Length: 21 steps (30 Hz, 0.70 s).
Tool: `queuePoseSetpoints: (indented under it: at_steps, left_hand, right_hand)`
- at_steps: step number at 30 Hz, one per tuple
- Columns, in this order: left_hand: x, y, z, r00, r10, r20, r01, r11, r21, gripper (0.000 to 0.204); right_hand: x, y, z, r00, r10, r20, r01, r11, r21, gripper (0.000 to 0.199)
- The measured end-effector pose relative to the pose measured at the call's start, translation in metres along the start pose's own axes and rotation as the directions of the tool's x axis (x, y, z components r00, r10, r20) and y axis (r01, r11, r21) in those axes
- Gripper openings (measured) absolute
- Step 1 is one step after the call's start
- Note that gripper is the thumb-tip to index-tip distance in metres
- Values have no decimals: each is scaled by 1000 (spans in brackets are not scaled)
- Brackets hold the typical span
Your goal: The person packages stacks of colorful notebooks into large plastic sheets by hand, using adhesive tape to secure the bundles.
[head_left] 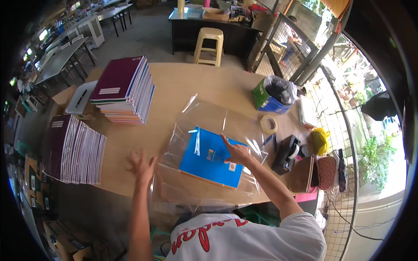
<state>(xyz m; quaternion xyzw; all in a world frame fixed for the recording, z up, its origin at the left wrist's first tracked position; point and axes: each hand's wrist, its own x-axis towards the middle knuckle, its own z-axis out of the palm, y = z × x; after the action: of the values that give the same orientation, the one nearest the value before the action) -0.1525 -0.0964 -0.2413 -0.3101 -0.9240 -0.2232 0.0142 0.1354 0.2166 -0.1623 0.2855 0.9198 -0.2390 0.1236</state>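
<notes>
A blue spiral notebook (198,162) lies slanted on the table, with a clear plastic sheet (209,113) spread out around and partly over it. My right hand (237,153) rests on the notebook's right part, fingers stretched out and the index pointing to its far edge. Whether plastic lies between that hand and the cover I cannot tell. Left of the sheet, my left hand (142,166) is over bare tabletop, slightly blurred, fingers apart and holding nothing. A tall stack of notebooks with a maroon cover (118,79) stands beyond it at the far left.
Another notebook pile (80,150) lies at the table's left edge. On the right are a tape roll (269,124), blue pens (269,140), a black tape dispenser (286,155), a yellow bundle (320,141) and a bag-lined box (275,94). A stool (210,43) stands beyond the wooden table (174,82).
</notes>
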Motion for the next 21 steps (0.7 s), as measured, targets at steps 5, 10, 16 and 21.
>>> queuePoseSetpoints:
  at_steps: [5, 10, 16, 21]
  left_hand:
    - [-116, 69, 18, 831, -281, 479, 556, 420, -718, 34]
    - [-115, 141, 53, 590, 5, 807, 770, -304, -561, 46]
    - [-113, 217, -39, 948, 119, 295, 273, 167, -947, 76]
    - [-103, 242, -44, 950, 306, -70, -176, 336, -925, 97]
  right_hand:
    - [105, 20, 7, 948, -126, -293, 119, 992, -41, 102]
    - [126, 6, 13, 993, -117, -10, 117, 993, 21, 106]
    - [-63, -26, -89, 911, -12, -413, 222, 856, 466, 92]
    - [-123, 16, -14, 560, 237, -794, 536, 626, 566, 88]
